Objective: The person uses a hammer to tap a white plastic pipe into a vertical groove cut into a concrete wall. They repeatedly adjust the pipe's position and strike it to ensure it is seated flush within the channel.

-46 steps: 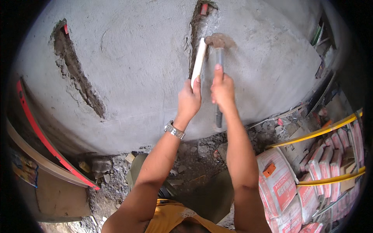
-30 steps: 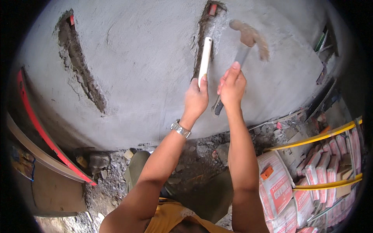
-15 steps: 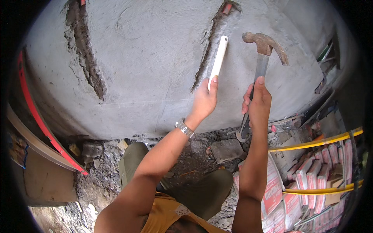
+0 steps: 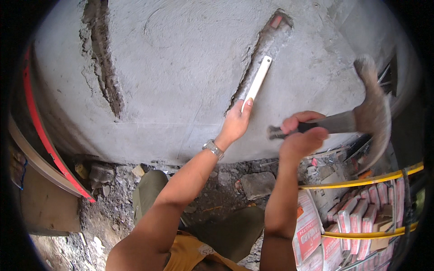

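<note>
My left hand (image 4: 236,118) is closed round a white flat bar (image 4: 259,77) with a hole at its top end, held along a chiseled groove (image 4: 272,41) in the grey plastered wall. A small red piece (image 4: 276,21) sits at the groove's upper end. My right hand (image 4: 302,137) grips a claw hammer (image 4: 370,118) by its grey and black handle, held sideways to the right of the bar, away from it, its head blurred. Another rough groove (image 4: 101,67) runs down the wall on the left.
A red level (image 4: 38,122) and brown strip (image 4: 36,159) stand at the left. Rubble and a concrete block (image 4: 257,185) lie at the wall's foot beside my legs. Stacked pink-and-white bags (image 4: 307,226) and yellow rails (image 4: 352,183) fill the lower right.
My right hand has swung the hammer from beside the bar out to the right, tipping it sideways. The bar and my left hand now appear farther right, as the whole view has shifted.
</note>
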Tool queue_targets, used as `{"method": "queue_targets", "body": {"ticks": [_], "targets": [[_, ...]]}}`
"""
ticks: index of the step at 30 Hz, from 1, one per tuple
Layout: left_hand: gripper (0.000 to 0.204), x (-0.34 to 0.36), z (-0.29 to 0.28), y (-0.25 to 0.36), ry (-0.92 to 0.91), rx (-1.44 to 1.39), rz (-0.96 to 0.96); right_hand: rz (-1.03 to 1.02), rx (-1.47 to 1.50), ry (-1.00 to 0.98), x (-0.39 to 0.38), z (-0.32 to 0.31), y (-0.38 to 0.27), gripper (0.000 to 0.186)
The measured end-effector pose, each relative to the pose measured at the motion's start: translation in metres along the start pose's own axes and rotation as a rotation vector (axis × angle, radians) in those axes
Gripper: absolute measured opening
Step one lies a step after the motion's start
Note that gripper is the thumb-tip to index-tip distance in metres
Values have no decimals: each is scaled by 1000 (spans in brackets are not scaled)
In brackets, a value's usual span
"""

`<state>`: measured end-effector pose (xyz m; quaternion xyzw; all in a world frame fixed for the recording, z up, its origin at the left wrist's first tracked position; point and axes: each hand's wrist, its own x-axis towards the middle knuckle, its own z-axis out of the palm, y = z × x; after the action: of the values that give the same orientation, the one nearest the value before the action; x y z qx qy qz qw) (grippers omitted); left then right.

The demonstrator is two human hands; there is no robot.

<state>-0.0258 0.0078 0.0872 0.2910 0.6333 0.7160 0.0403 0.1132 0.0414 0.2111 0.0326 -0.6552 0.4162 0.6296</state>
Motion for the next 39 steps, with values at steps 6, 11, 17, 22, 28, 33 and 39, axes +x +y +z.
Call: {"method": "queue_targets", "body": {"ticks": [6,11,17,22,28,33,39], "targets": [[52,-4,6,4,56,44,86,587,-532,-266,-1,-2,81,62],[50,4,9,-7,68,-73,51,492,-239,-154,3,-3,56,63],[55,-5,11,-2,43,-13,-63,605,-509,-307,10,2,70,61],[55,-1,22,3,56,-46,-24,388,-281,1,-5,7,80,68],[56,-12,13,46,4,-140,-214,772,-279,-268,9,-10,51,66],[49,-24,14,21,106,13,15,754,-166,-197,-7,-17,37,64],[52,-25,7,16,81,80,8,747,-154,-174,-3,-28,20,63]]}}
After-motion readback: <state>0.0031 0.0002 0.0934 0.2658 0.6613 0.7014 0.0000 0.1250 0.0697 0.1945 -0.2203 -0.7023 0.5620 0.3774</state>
